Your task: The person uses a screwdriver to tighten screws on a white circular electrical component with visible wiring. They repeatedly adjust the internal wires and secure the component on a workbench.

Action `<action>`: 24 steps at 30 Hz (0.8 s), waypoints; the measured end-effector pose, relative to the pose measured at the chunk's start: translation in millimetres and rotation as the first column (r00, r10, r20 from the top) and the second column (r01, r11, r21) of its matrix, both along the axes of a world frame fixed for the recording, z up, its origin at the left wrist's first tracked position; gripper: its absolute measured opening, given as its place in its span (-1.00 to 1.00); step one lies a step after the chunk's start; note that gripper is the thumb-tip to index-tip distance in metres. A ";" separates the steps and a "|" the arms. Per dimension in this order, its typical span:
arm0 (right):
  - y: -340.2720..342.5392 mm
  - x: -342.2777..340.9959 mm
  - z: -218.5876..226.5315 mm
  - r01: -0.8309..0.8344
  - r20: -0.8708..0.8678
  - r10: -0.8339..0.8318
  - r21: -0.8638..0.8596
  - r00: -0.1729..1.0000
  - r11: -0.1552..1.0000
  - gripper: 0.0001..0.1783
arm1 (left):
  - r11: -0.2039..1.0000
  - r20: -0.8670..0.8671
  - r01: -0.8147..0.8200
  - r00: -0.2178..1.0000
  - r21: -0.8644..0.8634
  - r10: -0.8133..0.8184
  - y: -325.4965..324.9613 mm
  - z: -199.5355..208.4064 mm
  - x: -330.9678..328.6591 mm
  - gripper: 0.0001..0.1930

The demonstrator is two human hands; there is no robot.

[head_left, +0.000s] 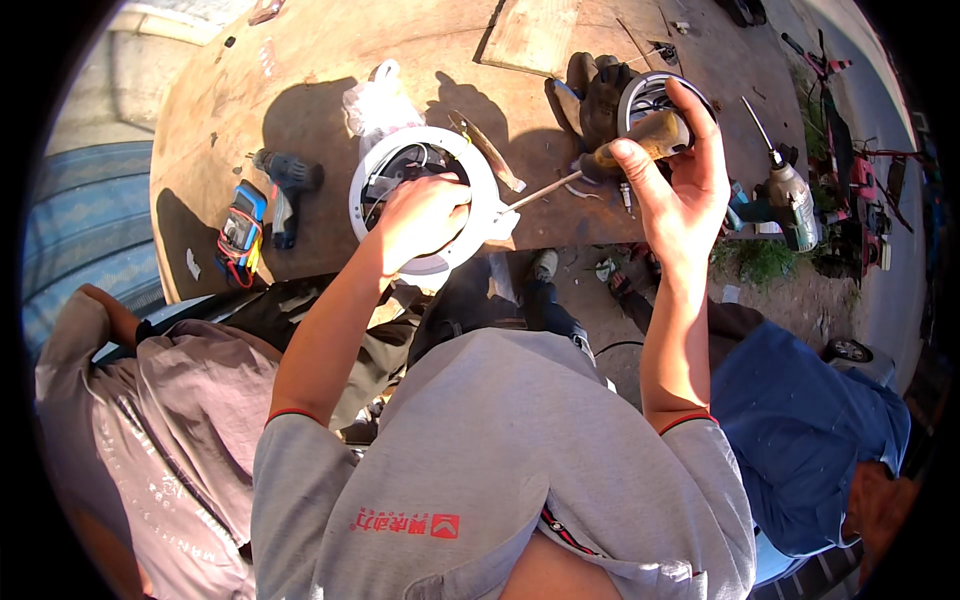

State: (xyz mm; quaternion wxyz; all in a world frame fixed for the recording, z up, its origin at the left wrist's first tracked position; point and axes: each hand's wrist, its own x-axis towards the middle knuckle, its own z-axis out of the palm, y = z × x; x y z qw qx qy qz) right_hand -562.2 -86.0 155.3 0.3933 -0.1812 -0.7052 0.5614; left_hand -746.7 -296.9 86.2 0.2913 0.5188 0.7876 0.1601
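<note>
My left hand (418, 218) reaches into a round white ring-shaped housing (484, 192) at the table's near edge. Its fingers are curled and partly hidden inside; wires and dark parts show around them. My right hand (690, 195) is raised to the right, with thumb and fingers closed round the yellow and dark handle of a screwdriver (652, 137). The thin shaft points left, its tip close to the housing's right side by a small white piece (503, 224). Behind the screwdriver lie a second round housing (634, 98) with a light rim and dark work gloves (602, 108).
On the wooden table (330, 60) lie a cordless drill (287, 172), a blue multimeter (240, 238), a clear plastic bag (378, 102) and a board (530, 38). A power driver (792, 208) with a long bit sits at right. People stand close on both sides.
</note>
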 end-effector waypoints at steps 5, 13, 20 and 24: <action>-0.2 -0.6 0.3 -0.013 -0.003 0.013 0.013 1.000 1.000 -0.26 | 0.998 -0.006 -0.051 0.999 0.030 0.051 0.5 -1.6 3.9 -0.84; -4.0 1.9 0.4 0.004 -0.002 -0.004 -0.018 1.000 1.000 -0.28 | 0.973 0.024 -0.108 0.994 0.203 0.105 -3.0 -2.7 13.4 -0.85; -10.1 -1.6 7.7 -0.107 -0.169 0.064 -0.264 0.984 0.959 -0.23 | 0.970 0.057 -0.178 0.984 0.165 0.170 -9.7 -4.9 13.9 -0.85; -6.1 -4.8 4.2 0.128 0.052 -0.132 0.078 0.990 0.989 -0.23 | 0.977 0.017 -0.159 0.987 0.145 0.158 -5.1 -0.5 12.7 -0.84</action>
